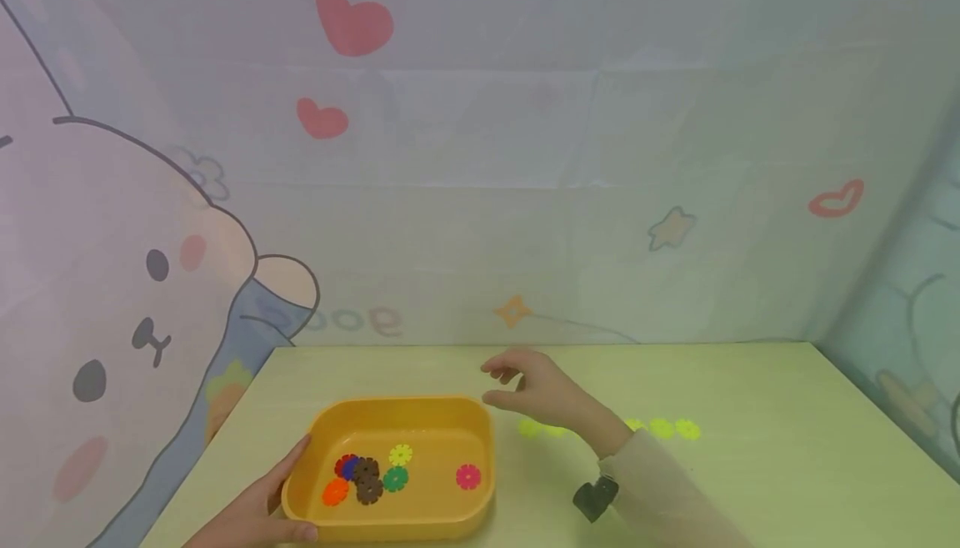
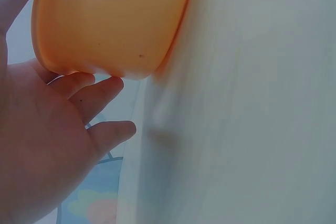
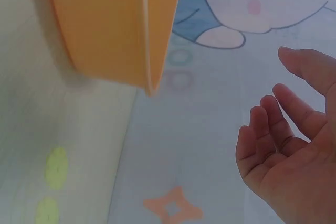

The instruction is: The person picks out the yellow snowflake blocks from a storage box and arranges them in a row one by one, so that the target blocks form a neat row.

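A yellow plastic tub (image 1: 405,530) stands on the table with several slotted, flower-shaped plastic discs in it. Brown discs (image 1: 369,490) overlap near a blue one and a red one; an orange disc (image 1: 335,492), a green disc (image 1: 395,479), a yellow disc (image 1: 401,454) and a pink disc (image 1: 468,476) lie around them. My left hand (image 1: 258,508) holds the tub's left end, fingers against the outer wall and thumb by the front corner. Above the table, just past the tub's back right corner, my right hand (image 1: 536,387) hovers with loosely bent fingers and nothing in them.
To the tub's right, a row of yellow-green discs (image 1: 662,429) lies on the pale table (image 1: 795,448), partly hidden by my right forearm. A black device (image 1: 596,498) sits at the right wrist. Behind the table hangs a printed cloth (image 1: 480,156).
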A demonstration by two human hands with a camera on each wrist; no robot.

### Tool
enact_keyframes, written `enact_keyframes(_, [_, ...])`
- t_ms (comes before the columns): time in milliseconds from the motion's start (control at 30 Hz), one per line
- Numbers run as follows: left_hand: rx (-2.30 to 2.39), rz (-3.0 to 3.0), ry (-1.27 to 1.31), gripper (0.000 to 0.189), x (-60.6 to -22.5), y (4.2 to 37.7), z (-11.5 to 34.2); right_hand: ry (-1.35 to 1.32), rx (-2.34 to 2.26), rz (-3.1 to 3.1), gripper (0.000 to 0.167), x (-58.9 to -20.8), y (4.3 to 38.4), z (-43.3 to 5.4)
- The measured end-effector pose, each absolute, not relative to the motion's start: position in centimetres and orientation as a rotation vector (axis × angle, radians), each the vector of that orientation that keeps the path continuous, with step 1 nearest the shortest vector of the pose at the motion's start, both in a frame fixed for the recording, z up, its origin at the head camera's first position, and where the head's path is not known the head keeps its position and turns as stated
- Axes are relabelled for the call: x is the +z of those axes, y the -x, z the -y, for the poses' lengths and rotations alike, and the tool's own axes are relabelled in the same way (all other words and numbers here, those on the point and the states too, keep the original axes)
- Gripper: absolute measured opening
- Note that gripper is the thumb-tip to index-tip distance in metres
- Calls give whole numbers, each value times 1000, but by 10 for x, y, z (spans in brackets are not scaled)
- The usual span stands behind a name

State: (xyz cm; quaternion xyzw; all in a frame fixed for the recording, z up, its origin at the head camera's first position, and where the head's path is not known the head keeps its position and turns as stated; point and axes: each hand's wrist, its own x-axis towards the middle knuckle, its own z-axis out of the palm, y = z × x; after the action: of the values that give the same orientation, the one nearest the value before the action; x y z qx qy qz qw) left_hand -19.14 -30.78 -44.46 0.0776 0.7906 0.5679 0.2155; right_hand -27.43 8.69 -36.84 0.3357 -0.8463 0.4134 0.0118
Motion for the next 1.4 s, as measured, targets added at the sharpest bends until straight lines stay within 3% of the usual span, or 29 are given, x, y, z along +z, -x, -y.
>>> enact_keyframes(667, [1662,-2058,-228,92,-446,191,316,-1077,1439,2709,33,-390,260,22])
enact_keyframes(1400, [1649,-2083,-215,95,-444,191,311,-925,1538,2876,31,-422,269,45])
